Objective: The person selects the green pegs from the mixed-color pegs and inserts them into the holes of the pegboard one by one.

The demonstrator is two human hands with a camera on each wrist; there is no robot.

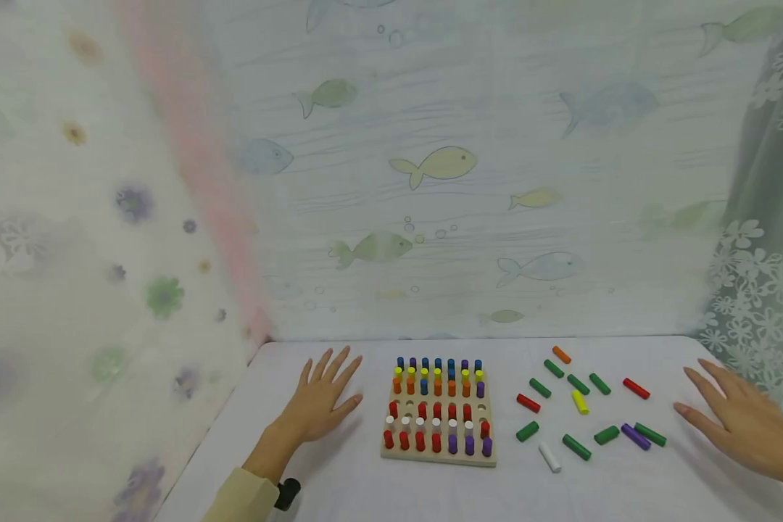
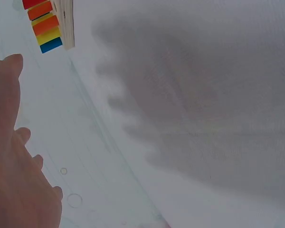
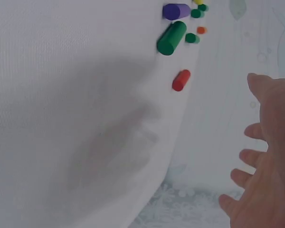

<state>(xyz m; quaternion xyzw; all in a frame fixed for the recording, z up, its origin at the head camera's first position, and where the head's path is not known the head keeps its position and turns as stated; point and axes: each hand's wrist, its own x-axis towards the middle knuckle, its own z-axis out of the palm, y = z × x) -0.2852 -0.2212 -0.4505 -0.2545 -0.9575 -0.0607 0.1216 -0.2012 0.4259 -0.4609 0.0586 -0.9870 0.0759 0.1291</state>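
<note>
A wooden pegboard (image 1: 438,458) stands on the white table, with rows of blue, yellow, orange, red, white and purple pegs upright in it. Several bare holes show around its middle. To the board's left, my left hand (image 1: 320,402) is held with fingers spread, touching no peg; its shadow falls on the cloth in the left wrist view. My right hand (image 1: 740,417) is likewise spread and holds nothing, at the far right beyond the scattered pegs. Nearest to it are a red peg (image 1: 636,388), a green peg (image 1: 650,434) and a purple peg (image 1: 636,437).
Loose pegs lie right of the board, mostly green, among them a yellow peg (image 1: 580,402), a white peg (image 1: 549,457) and an orange peg (image 1: 562,354). A fish-patterned curtain (image 1: 444,239) hangs behind the table (image 1: 339,486); a flowered one hangs at left.
</note>
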